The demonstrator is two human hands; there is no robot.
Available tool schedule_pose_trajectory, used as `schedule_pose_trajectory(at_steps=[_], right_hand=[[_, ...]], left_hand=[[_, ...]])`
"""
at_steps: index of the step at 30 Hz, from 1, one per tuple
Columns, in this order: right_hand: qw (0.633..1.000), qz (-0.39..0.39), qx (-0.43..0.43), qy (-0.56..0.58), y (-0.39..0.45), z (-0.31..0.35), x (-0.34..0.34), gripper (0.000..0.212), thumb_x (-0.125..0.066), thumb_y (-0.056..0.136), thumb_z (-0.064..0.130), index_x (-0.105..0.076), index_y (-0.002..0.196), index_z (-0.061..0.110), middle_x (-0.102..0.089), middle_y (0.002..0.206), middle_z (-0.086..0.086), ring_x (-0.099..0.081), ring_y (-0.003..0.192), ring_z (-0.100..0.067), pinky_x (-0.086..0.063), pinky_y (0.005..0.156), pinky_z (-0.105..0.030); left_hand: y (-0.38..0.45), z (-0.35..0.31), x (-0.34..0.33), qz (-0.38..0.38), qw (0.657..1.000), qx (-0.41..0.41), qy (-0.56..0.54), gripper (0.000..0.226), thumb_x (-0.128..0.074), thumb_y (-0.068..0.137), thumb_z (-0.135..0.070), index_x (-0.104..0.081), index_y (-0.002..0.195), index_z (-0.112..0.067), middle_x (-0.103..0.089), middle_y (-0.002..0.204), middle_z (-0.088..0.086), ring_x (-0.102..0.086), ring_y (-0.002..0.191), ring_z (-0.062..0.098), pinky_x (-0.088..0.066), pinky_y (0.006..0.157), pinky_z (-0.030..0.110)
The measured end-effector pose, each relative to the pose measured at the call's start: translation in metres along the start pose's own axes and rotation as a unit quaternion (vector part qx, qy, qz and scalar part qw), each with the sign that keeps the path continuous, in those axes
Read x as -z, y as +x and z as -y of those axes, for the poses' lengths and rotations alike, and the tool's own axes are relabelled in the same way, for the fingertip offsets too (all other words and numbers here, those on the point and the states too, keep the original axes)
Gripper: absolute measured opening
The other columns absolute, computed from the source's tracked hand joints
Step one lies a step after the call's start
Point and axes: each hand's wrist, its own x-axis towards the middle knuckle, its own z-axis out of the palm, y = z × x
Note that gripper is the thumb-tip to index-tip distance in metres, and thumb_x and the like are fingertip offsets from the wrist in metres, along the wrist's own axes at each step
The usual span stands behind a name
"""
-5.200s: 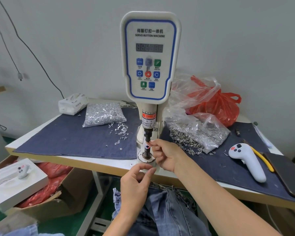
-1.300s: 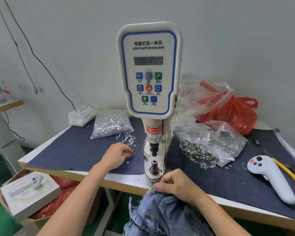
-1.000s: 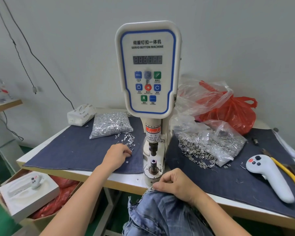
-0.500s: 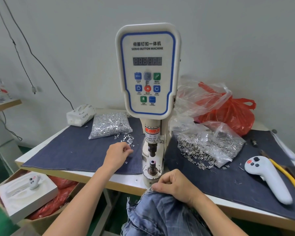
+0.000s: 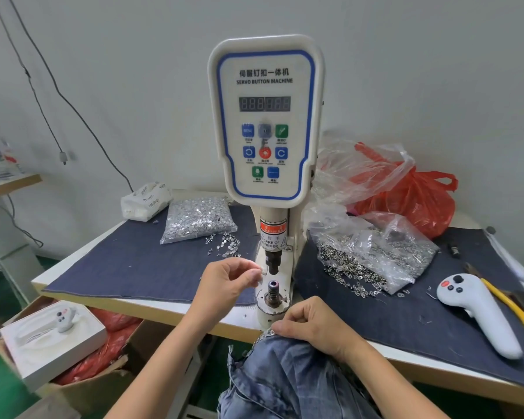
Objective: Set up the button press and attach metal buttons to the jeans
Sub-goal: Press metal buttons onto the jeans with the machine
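Note:
The white servo button machine (image 5: 265,116) stands at the table's front edge, its upper punch (image 5: 273,263) above the lower die (image 5: 273,287). My left hand (image 5: 227,282) hovers just left of the die, thumb and forefinger pinched on a small metal tack that barely shows. My right hand (image 5: 312,328) grips the waistband of the blue jeans (image 5: 285,382) at the table edge, right in front of the machine base. Loose tacks (image 5: 224,244) lie on the dark cloth behind my left hand.
A clear bag of tacks (image 5: 198,219) lies left of the machine and a bag of metal buttons (image 5: 372,255) lies right. A white controller (image 5: 478,309), a yellow-handled tool (image 5: 508,309) and a red bag (image 5: 412,192) are on the right. A tissue pack (image 5: 144,201) is at the back left.
My left hand has left the loose tacks and come right and toward me, up to the lower die, with its fingers pinched. My right hand has stayed on the jeans.

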Motion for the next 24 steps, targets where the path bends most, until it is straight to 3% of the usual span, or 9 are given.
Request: schedule_pose_trajectory(at_steps=[4, 7, 9, 15, 21, 24], right_hand=[[1.0, -0.001, 0.002, -0.004, 0.0, 0.0, 0.0, 0.026, -0.076, 0.079, 0.025, -0.068, 0.055, 0.019, -0.043, 0.046, 0.013, -0.032, 0.048, -0.001, -0.029, 0.051, -0.013], [1.0, -0.001, 0.003, -0.007, 0.001, 0.0, 0.0, 0.025, -0.076, 0.079, 0.026, -0.068, 0.057, 0.017, -0.043, 0.046, 0.011, -0.033, 0.048, -0.002, -0.029, 0.051, -0.014], [1.0, -0.001, 0.003, -0.008, 0.001, 0.0, 0.001, 0.024, -0.076, 0.079, 0.025, -0.068, 0.058, 0.016, -0.043, 0.047, 0.01, -0.033, 0.048, -0.002, -0.029, 0.051, -0.014], [1.0, -0.002, 0.007, -0.004, 0.001, -0.001, 0.0, 0.024, -0.076, 0.079, 0.024, -0.068, 0.057, 0.016, -0.04, 0.047, 0.01, -0.03, 0.048, -0.003, -0.026, 0.05, -0.015], [1.0, -0.003, 0.006, -0.003, 0.002, -0.003, 0.0, 0.024, -0.076, 0.077, 0.029, -0.069, 0.06, 0.013, -0.041, 0.05, 0.006, -0.031, 0.05, -0.004, -0.029, 0.053, -0.017], [1.0, -0.003, 0.005, -0.003, 0.002, -0.003, 0.001, 0.025, -0.076, 0.077, 0.028, -0.07, 0.062, 0.009, -0.04, 0.049, 0.008, -0.03, 0.049, -0.003, -0.027, 0.05, -0.015]], left_hand=[[-0.002, 0.003, -0.009, -0.003, 0.999, -0.009, 0.039, 0.006, -0.068, 0.086, -0.011, -0.073, 0.083, -0.013, -0.072, 0.073, 0.002, -0.064, 0.068, 0.005, -0.05, 0.067, 0.016], [-0.001, 0.004, -0.013, -0.023, 0.998, -0.011, 0.051, 0.005, -0.07, 0.083, -0.013, -0.072, 0.08, -0.017, -0.071, 0.084, 0.008, -0.065, 0.078, 0.02, -0.051, 0.073, 0.031], [0.0, 0.006, -0.014, -0.027, 0.997, -0.024, 0.072, 0.009, -0.072, 0.082, -0.014, -0.072, 0.077, -0.022, -0.067, 0.087, 0.006, -0.063, 0.083, 0.024, -0.05, 0.077, 0.033], [0.001, 0.008, -0.02, -0.024, 0.996, -0.043, 0.07, 0.024, -0.073, 0.08, -0.014, -0.068, 0.07, -0.036, -0.06, 0.086, -0.005, -0.058, 0.078, -0.002, -0.048, 0.075, 0.022], [0.001, 0.009, -0.021, -0.015, 0.995, -0.045, 0.087, 0.021, -0.074, 0.08, -0.019, -0.068, 0.069, -0.035, -0.057, 0.084, -0.004, -0.056, 0.076, 0.002, -0.048, 0.072, 0.024], [0.001, 0.007, -0.021, -0.009, 0.994, -0.047, 0.095, 0.022, -0.074, 0.08, -0.019, -0.069, 0.068, -0.036, -0.057, 0.083, -0.003, -0.054, 0.072, -0.001, -0.046, 0.066, 0.018]])
